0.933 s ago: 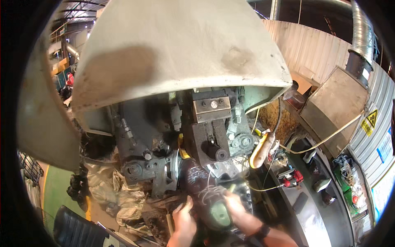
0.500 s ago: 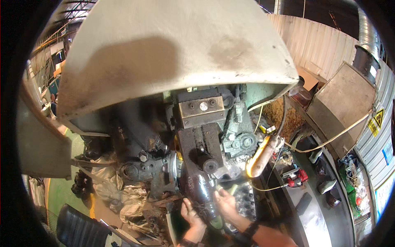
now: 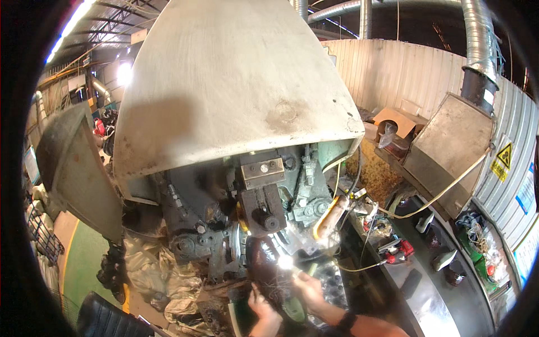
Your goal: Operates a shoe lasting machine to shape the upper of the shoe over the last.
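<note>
A dark, glossy shoe upper (image 3: 266, 267) sits in front of the machine, with a green part, apparently a shoe last (image 3: 293, 308), showing at its near end. My left hand (image 3: 264, 309) is closed against its left side, low down. On the opposite side, my right hand (image 3: 310, 290) grips the edge, thumb and fingers pressed together. A bright glare near my right fingertips washes out some detail. The upper's far end lies just below the machine's dark central block (image 3: 263, 208), close to or touching it; I cannot tell which.
A large pale hood (image 3: 241, 95) overhangs the machine. An elongated work lamp (image 3: 331, 217) hangs right of the block. On the right bench (image 3: 424, 306) lie a red tool (image 3: 400, 253) and several dark shoe-like pieces. Crumpled cloth (image 3: 149, 269) and a black chair (image 3: 106, 317) are at left.
The view has tilted up and shifted, so the hood and machine appear lower and farther left. Both hands still hold the shoe upper, whose surface now looks browner, with a strong glare on it.
</note>
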Demonstrator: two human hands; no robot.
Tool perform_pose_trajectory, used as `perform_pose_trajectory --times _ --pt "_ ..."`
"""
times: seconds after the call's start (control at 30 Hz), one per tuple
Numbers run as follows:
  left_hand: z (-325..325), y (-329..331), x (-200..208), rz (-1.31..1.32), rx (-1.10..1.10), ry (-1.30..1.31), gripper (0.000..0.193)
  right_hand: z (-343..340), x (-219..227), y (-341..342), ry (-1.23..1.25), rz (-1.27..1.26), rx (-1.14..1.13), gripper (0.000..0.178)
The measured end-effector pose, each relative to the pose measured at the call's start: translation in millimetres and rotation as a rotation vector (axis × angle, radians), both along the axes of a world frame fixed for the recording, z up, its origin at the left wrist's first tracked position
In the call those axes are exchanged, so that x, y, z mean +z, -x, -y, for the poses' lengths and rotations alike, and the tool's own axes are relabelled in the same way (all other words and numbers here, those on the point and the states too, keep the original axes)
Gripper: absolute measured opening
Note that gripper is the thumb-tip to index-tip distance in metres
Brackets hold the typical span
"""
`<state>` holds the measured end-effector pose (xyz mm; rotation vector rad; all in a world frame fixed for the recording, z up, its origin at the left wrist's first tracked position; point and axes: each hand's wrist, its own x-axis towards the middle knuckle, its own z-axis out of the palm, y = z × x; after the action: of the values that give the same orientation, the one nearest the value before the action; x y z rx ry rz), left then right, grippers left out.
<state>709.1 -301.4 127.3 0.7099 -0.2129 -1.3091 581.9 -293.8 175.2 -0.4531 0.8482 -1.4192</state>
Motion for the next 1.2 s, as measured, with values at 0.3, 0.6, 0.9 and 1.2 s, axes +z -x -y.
perform_pose_trajectory --times 0.3,0.6,0.9,1.2 --pt "-4 -12 54 -0.002 -0.061 -0.293 0.042 -1 49 -15 -0.135 -0.123 0.004 0.038" --pt "-8 5 64 0.237 0.053 -0.269 0.038 12 41 3 -0.155 -0.055 -0.009 0.041" --pt "4 6 -4 0.297 0.037 0.013 0.047 16 -4 -4 0.004 -0.113 -0.064 0.046" --pt "-3 10 16 0.34 0.067 -0.071 0.042 10 -6 -1 -0.029 -0.15 0.012 0.032"
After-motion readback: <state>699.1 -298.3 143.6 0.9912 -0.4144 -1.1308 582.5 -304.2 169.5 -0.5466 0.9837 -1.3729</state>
